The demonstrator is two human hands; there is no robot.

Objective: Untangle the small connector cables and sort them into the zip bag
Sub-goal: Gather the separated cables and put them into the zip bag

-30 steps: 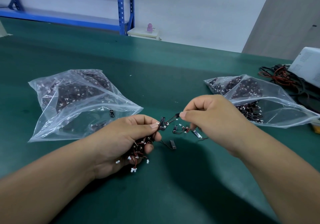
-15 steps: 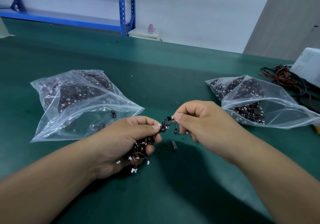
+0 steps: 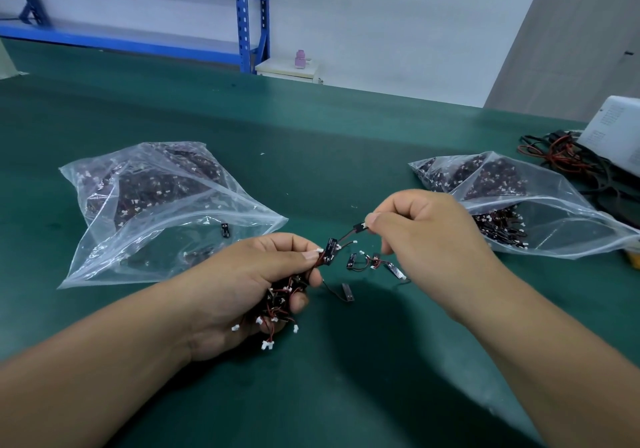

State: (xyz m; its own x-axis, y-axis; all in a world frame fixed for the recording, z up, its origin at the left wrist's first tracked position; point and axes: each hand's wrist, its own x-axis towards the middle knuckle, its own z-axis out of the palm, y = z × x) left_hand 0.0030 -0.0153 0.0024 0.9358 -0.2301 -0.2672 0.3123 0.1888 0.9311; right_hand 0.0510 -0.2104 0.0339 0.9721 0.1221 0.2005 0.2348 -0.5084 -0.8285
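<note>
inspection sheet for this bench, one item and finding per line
surface: green mat covers the bench
job's things: left zip bag and right zip bag lie on the mat, both holding connector cables; tangled bundle in the left hand
clutter: loose cables on the mat between the hands
grips: left hand grips the tangled bundle; right hand pinches a cable end that runs to the bundle
cables: red and black wire heap far right, beside a white box
surroundings: blue rack; pink bottle on a white cabinet
</note>
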